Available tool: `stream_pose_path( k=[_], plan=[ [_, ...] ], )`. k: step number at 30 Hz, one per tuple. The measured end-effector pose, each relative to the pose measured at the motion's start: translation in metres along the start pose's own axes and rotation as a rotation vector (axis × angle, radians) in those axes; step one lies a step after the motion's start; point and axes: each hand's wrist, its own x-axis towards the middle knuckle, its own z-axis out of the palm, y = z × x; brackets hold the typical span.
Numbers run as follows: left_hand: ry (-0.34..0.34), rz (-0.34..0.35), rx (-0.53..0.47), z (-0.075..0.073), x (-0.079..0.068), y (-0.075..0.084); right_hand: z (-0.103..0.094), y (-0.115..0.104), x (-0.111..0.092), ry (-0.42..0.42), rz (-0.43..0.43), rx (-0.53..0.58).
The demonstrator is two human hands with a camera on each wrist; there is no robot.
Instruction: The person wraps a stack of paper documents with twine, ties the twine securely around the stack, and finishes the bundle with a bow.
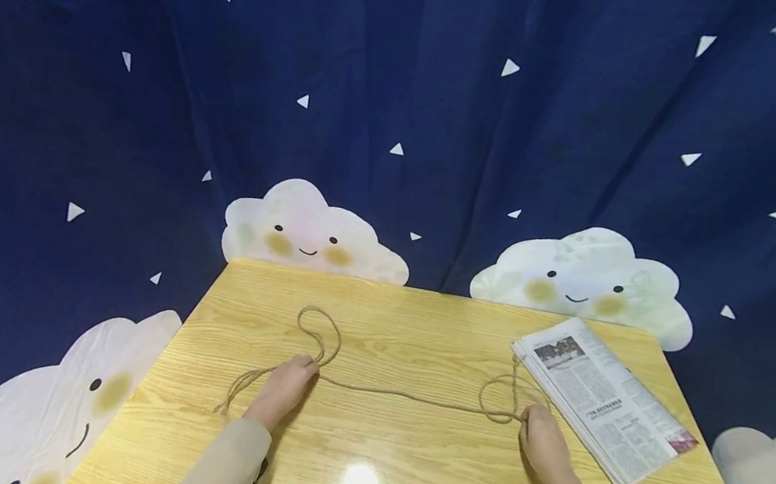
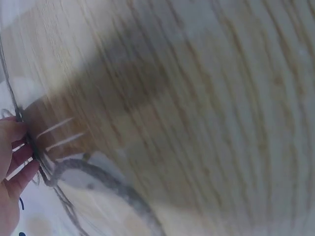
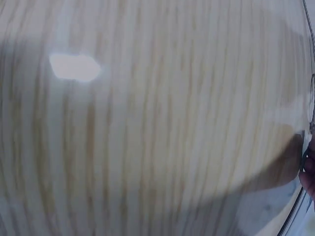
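Note:
A thin brown rope [image 1: 403, 396] runs nearly straight across the wooden table between two hands. My left hand [image 1: 287, 387] pinches it at the left, where a loop rises beyond the fingers and loose ends trail toward the left. In the left wrist view, the left fingers [image 2: 19, 162] close on several strands of rope [image 2: 106, 182]. At the right, my right hand [image 1: 543, 441] grips the other part of the rope beside a loose coil, close to the newspaper. Only the edge of the right hand [image 3: 309, 169] shows in the right wrist view.
A folded newspaper [image 1: 603, 405] lies slanted on the right side of the table [image 1: 430, 471], just beyond the right hand. Behind and around the table hangs a dark blue curtain [image 1: 408, 96] with white triangles and smiling clouds.

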Motion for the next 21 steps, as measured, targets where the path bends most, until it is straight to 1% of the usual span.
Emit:
stream_pose_path(
  k=[6, 10, 12, 16, 18, 21],
  plan=[
    [-0.019, -0.099, -0.027, 0.000, 0.001, -0.004, -0.006, 0.021, -0.007, 0.067, 0.017, -0.005],
    [-0.016, -0.129, -0.036, 0.000, 0.000, -0.006, -0.011, 0.026, -0.010, 0.089, 0.034, 0.001],
    [-0.008, -0.124, -0.025, 0.000, -0.001, -0.007, -0.012, 0.027, -0.011, 0.099, 0.040, 0.005],
    [0.034, -0.102, 0.003, 0.001, 0.000, -0.006, -0.013, 0.023, -0.010, 0.122, 0.050, 0.010],
    [0.067, -0.090, -0.003, 0.002, 0.000, -0.006, -0.013, 0.017, -0.008, 0.152, 0.050, 0.020],
    [0.131, -0.051, -0.032, 0.005, 0.001, -0.003, -0.010, 0.003, -0.003, 0.193, 0.031, 0.060]
  ],
)
